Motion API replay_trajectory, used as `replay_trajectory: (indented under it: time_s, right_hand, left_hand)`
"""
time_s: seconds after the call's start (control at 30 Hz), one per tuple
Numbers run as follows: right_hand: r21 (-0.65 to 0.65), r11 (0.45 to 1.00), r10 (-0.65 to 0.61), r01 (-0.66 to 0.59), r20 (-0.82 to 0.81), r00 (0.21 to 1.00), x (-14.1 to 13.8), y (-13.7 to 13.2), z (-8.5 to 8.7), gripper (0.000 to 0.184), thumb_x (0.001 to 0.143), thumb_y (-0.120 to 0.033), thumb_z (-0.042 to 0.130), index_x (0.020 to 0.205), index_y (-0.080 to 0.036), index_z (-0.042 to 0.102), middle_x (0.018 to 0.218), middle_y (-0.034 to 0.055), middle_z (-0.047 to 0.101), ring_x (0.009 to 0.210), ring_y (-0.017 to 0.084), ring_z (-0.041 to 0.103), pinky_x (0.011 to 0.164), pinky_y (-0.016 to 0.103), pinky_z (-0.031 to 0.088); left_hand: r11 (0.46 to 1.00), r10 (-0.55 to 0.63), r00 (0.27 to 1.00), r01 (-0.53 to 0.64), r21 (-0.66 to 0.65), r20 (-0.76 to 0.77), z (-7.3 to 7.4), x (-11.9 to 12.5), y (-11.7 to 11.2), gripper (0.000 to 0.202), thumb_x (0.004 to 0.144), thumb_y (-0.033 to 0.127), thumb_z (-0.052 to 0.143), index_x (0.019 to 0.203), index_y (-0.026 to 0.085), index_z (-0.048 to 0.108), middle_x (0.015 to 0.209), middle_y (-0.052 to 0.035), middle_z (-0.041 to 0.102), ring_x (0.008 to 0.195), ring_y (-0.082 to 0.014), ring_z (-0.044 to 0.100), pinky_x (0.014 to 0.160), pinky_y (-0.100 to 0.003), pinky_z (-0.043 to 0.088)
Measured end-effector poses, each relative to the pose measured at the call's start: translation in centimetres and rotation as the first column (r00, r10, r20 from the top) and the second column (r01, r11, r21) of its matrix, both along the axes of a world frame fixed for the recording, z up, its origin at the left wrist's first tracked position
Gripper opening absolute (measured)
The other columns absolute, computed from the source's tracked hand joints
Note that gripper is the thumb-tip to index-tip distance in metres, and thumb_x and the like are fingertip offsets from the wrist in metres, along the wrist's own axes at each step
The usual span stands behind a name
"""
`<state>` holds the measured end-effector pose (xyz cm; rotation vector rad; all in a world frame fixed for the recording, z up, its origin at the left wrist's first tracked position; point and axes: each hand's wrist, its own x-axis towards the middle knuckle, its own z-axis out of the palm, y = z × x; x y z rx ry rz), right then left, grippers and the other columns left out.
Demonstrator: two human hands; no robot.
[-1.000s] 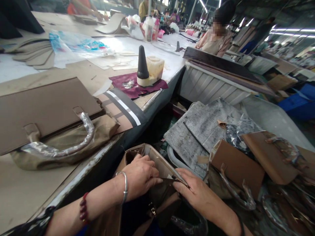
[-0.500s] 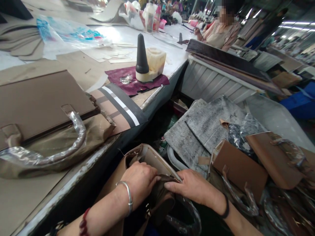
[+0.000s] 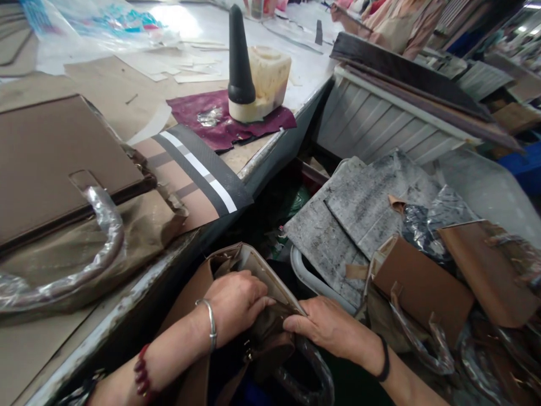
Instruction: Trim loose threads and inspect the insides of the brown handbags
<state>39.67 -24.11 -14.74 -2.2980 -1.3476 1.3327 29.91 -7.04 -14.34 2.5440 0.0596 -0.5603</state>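
Below the table edge, a tan handbag (image 3: 192,307) is held mouth up, its pale inner wall and dark lining showing. My left hand (image 3: 236,301), with a silver bangle on the wrist, is closed at the bag's opening, thumb and fingers on the olive-brown lining (image 3: 276,316). On the other side, my right hand (image 3: 319,324) pinches the bag's rim, the thumb inside on the lining and the fingers behind the edge. A plastic-wrapped handle (image 3: 315,366) hangs beneath the right hand. The left fingertips are partly hidden in the lining.
On the table at left lies another brown handbag (image 3: 63,175). A black-capped glue pot (image 3: 260,90) stands on a maroon cloth (image 3: 190,115). To the right are a grey board (image 3: 346,208), more brown bags (image 3: 422,287) and a ribbed white bin (image 3: 380,113). A person (image 3: 397,25) works beyond.
The view has tilted down and shifted slightly, so the table things sit higher or further left. Both hands keep their places on the bag, with the left fingers slightly shifted.
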Motion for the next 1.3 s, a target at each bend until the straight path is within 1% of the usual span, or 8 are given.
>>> replay_trajectory:
  time_s: [0.23,0.47,0.77,0.87,1.07,1.13,1.23,1.3]
  right_hand:
    - [-0.014,1.000,-0.019,0.019,-0.054,0.998,0.5,-0.3,-0.8,0.045,0.086,-0.048,0.029,0.067,-0.018,0.057,0.055,-0.0025,0.046,0.050,0.009,0.039,0.048,0.021,0.024]
    - [-0.009,0.999,-0.032,0.031,-0.070,0.997,1.0,-0.2,-1.7,0.048,0.089,-0.043,0.024,0.064,-0.017,0.057,0.054,-0.0011,0.049,0.049,0.009,0.041,0.047,0.020,0.026]
    - [-0.027,0.999,-0.026,0.024,-0.089,0.996,1.8,-0.2,-3.0,0.053,0.090,-0.041,0.019,0.062,-0.015,0.056,0.055,0.0019,0.054,0.050,0.010,0.048,0.050,0.020,0.031]
    - [-0.031,0.999,-0.012,0.010,-0.051,0.999,1.8,-0.2,-3.2,0.055,0.090,-0.040,0.017,0.061,-0.015,0.056,0.054,0.0027,0.054,0.049,0.010,0.048,0.049,0.021,0.030]
    - [0.017,0.992,0.126,-0.128,0.072,0.989,1.7,-0.3,-3.6,0.055,0.092,-0.032,0.014,0.062,-0.015,0.057,0.053,0.0029,0.056,0.047,0.011,0.048,0.047,0.023,0.025]
    - [0.037,0.990,0.131,-0.136,0.127,0.983,1.5,-0.6,-3.9,0.054,0.092,-0.031,0.016,0.060,-0.016,0.056,0.051,0.0029,0.056,0.046,0.011,0.048,0.047,0.025,0.024]
    - [0.135,0.979,0.118,-0.150,0.217,0.969,1.0,-1.1,-4.3,0.047,0.091,-0.029,0.022,0.061,-0.016,0.056,0.052,0.0030,0.057,0.047,0.011,0.049,0.048,0.026,0.025]
    - [0.192,0.974,0.056,-0.116,0.291,0.955,0.7,-1.2,-4.3,0.040,0.090,-0.027,0.027,0.065,-0.016,0.056,0.057,0.0042,0.057,0.054,0.014,0.052,0.053,0.027,0.030]
  left_hand:
    - [0.997,0.014,0.998,-0.019,-0.079,-0.059,-1.2,1.5,0.3,0.034,0.084,0.037,0.039,0.062,0.019,0.057,0.067,-0.0013,0.059,0.066,-0.0142,0.054,0.059,-0.023,0.038]
    - [0.990,0.036,0.996,-0.048,-0.133,-0.086,-3.0,3.0,0.1,0.032,0.083,0.035,0.041,0.061,0.018,0.057,0.066,-0.0018,0.058,0.067,-0.0147,0.054,0.061,-0.023,0.039]
    - [0.992,0.009,0.992,-0.025,-0.124,-0.124,-4.9,4.7,-0.2,0.030,0.081,0.035,0.042,0.063,0.019,0.058,0.069,-0.0021,0.061,0.071,-0.0161,0.056,0.062,-0.024,0.039]
    - [0.993,0.011,0.991,-0.027,-0.119,-0.133,-5.4,5.1,-0.4,0.031,0.081,0.036,0.042,0.062,0.019,0.058,0.069,-0.0025,0.061,0.071,-0.0165,0.057,0.061,-0.025,0.039]
    - [0.994,0.007,0.987,-0.025,-0.110,-0.162,-5.5,5.3,-0.6,0.031,0.081,0.036,0.042,0.061,0.019,0.059,0.069,-0.0025,0.062,0.071,-0.0163,0.058,0.060,-0.024,0.039]
    - [0.994,0.010,0.985,-0.029,-0.104,-0.173,-5.4,5.3,-0.7,0.031,0.080,0.037,0.042,0.062,0.019,0.059,0.070,-0.0026,0.063,0.072,-0.0165,0.058,0.060,-0.024,0.039]
    - [0.995,0.017,0.984,-0.034,-0.096,-0.177,-5.3,5.4,-0.8,0.031,0.080,0.037,0.043,0.062,0.019,0.060,0.071,-0.0030,0.063,0.073,-0.0171,0.059,0.061,-0.025,0.040]
    - [0.995,0.029,0.985,-0.045,-0.090,-0.172,-5.3,5.3,-1.0,0.031,0.080,0.037,0.042,0.062,0.019,0.060,0.070,-0.0034,0.064,0.073,-0.0179,0.059,0.062,-0.026,0.040]
